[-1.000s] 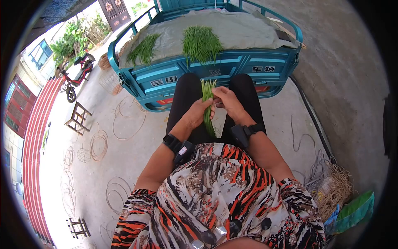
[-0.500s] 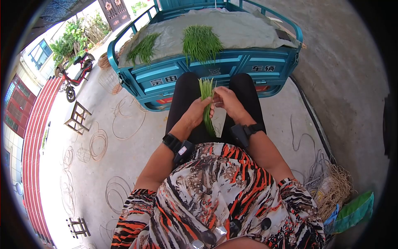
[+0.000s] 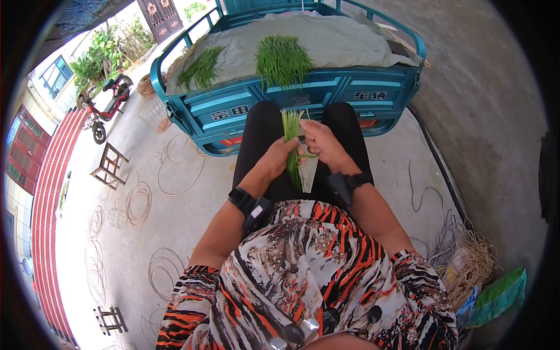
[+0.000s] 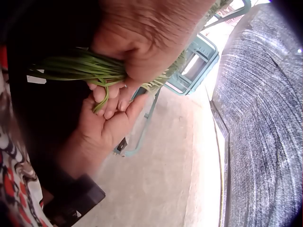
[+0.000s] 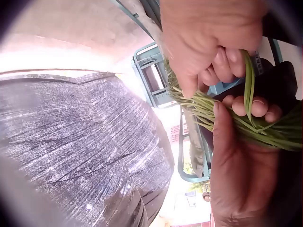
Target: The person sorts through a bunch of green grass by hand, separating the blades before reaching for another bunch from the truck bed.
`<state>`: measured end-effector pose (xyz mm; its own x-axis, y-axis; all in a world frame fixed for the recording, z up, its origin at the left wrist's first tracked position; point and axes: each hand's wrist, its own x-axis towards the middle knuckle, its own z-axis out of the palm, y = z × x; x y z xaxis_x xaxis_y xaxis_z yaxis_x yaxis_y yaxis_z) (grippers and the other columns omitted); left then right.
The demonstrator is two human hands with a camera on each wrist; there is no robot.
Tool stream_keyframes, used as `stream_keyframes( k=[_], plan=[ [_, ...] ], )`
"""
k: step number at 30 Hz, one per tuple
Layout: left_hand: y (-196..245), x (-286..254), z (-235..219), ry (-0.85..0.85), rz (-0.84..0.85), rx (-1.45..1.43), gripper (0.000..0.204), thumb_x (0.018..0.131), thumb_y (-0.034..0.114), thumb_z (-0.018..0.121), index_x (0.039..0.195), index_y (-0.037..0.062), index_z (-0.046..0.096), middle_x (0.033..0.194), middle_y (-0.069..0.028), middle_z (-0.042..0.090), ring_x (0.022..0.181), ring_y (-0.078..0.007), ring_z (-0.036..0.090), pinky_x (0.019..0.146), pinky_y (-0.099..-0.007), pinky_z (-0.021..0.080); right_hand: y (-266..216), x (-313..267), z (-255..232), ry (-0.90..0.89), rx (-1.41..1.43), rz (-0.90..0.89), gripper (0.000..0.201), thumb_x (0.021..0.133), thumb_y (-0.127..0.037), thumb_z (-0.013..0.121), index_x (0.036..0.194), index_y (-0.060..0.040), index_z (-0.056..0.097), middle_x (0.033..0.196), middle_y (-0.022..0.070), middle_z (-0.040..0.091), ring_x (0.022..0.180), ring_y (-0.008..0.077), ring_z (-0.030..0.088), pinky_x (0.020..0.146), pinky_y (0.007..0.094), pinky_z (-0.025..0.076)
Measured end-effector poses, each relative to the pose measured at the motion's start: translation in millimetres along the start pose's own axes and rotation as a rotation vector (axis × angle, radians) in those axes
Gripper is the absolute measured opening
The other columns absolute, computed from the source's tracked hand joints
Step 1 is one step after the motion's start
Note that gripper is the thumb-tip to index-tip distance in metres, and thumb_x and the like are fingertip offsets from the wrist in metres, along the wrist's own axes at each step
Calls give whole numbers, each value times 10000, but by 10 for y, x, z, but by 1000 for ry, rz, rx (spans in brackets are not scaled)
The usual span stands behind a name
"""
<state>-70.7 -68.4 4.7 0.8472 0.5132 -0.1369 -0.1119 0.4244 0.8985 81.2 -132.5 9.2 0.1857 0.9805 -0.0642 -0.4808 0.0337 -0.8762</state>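
The left hand (image 3: 276,159) is gripping the stalk bundle (image 3: 294,172) over the lap (image 3: 260,140), long axis running fore-and-aft, pale ends (image 3: 291,120) forward; the right hand (image 3: 324,146), just beside, is pinching a bent strand (image 5: 250,80).

Streaked orange, black, brown and cream across the loose printed fabric top (image 3: 291,256). Plain black on the long fabric trousers (image 3: 261,131). Teal, lettered black, on the boxy metal cart (image 3: 201,123). Green, paler toward one end, along the slim leafy-stalk bundle (image 3: 290,127).
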Motion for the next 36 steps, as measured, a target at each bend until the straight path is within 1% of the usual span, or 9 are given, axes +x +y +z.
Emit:
stream_keyframes(
  k=[1,4,7,16,22,25,28,34,36],
  plan=[
    [2,-2,-4,-28,-7,18,150,945,195,474,977,49,471,765,-63,550,649,-201,581,598,-303,489,7,0,7,-29,-48,13,197,908,-316,551,917,-123,515,562,-96,338,419,8,253,372,183,186],
    [-12,2,-4,-38,9,40,150,943,186,477,993,45,468,763,-63,550,646,-203,580,587,-306,487,79,25,8,12,-129,-39,208,907,-320,550,895,-115,513,569,-95,349,419,7,264,368,183,189],
    [-19,5,-10,-25,-3,29,153,943,186,477,998,43,467,761,-63,551,643,-203,579,585,-305,486,107,27,5,76,-137,-36,211,906,-318,547,867,-114,512,577,-94,358,422,5,276,367,186,194],
    [-9,-8,1,-7,4,27,150,943,196,479,1005,59,466,766,-57,551,652,-192,575,609,-301,491,120,37,-23,74,-199,-39,238,896,-329,561,836,-104,507,591,-82,374,429,15,290,368,188,218],
    [-9,-5,-4,10,6,27,162,940,202,485,1012,58,476,775,-52,548,675,-181,569,628,-293,494,118,64,-37,70,-198,-46,219,893,-308,560,835,-104,502,588,-80,365,421,16,282,364,193,209],
    [-6,-4,2,41,10,19,165,940,203,483,1007,52,492,776,-52,548,681,-181,566,632,-295,494,93,37,-30,23,-124,-29,206,889,-292,560,824,-110,489,581,-80,364,409,20,287,363,198,202],
    [3,0,-18,26,6,-8,170,940,203,481,1004,47,506,776,-49,548,682,-181,564,640,-300,495,56,23,-35,-17,-18,-8,190,882,-271,561,813,-114,478,586,-66,379,400,23,297,363,202,200],
    [-7,12,-38,0,-1,-17,171,942,199,478,1004,43,509,768,-49,547,675,-188,561,637,-304,490,41,5,38,92,9,-40,150,874,-230,537,856,-106,455,679,-21,462,407,39,310,363,201,207],
    [-4,-2,-31,-13,-4,-20,172,942,199,478,1001,40,508,766,-49,544,677,-185,558,636,-305,490,52,30,10,90,41,-64,145,878,-223,527,879,-98,454,698,-13,476,413,42,310,364,199,211]
  ],
)
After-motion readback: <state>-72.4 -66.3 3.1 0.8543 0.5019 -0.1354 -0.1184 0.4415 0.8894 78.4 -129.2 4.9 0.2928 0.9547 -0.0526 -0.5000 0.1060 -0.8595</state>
